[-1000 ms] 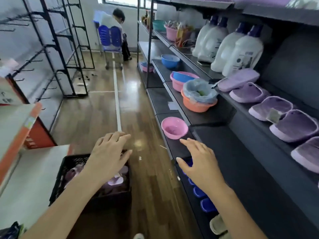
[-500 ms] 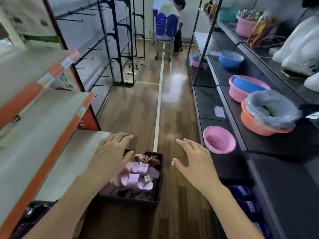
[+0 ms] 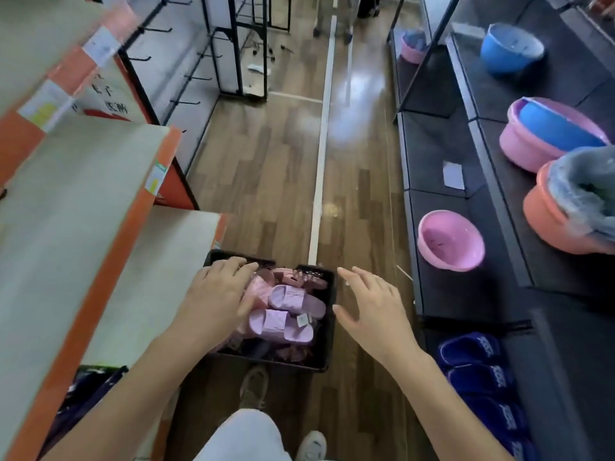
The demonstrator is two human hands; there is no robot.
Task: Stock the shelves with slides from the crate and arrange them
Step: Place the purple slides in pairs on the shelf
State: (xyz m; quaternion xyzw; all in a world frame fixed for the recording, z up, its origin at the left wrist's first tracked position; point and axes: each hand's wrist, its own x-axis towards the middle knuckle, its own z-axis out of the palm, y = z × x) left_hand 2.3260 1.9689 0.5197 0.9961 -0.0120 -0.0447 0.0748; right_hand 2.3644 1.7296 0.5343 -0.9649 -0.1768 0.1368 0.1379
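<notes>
A black plastic crate stands on the wooden floor in front of me, holding several pink and lilac slides. My left hand hovers over the crate's left half with fingers straight, holding nothing. My right hand is spread open just right of the crate's rim, also holding nothing. Dark blue slides lie in a row on the lowest dark shelf at the right. The purple slides on the upper right shelf are out of view.
White shelves with orange edges stand close on the left. On the dark right shelves sit a pink basin, an orange basin with a bag, and a pink-and-blue basin pair. My feet are behind the crate.
My view has swung down and left from the right shelves to the crate. Both hands have moved with it, the left now over the slides, the right beside the rim.
</notes>
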